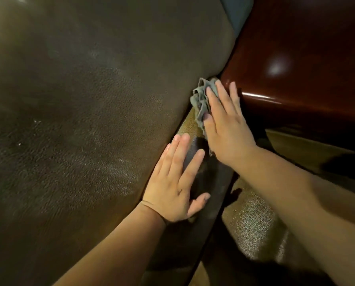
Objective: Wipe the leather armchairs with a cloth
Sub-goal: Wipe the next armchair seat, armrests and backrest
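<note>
- Brown leather fills most of the view: the big cushion (79,120) of the armchair, grainy, with pale dull patches towards its right edge. Its top and left side run out of frame.
- My right hand (226,129) lies flat with fingers straight and slightly spread, pressing the grey cloth (201,100) against the cushion's right edge, up near the crevice where it meets the wooden arm.
- The cloth is crumpled; only its left part and top corner show, the rest is hidden beneath my palm and fingers. I cannot tell how large it is or how it is folded.
- My left hand (176,178) is open too, fingers straight and a little apart, resting flat on the same edge of the cushion, lower down and near the right hand without touching it. It holds nothing. A thin band (151,209) sits on that wrist.
- Glossy reddish-brown wood (296,48) stands at the upper right, with a bright light spot and a streak reflected in it. The index and middle fingertips of my right hand lie over its edge; whether they touch it is unclear.
- Under both hands a dark strip (209,193) runs down beside the cushion; too shadowed to say what it is.
- Lower right: a lighter pebbled leather surface (253,219), partly covered by my right forearm and deep shadow.
</note>
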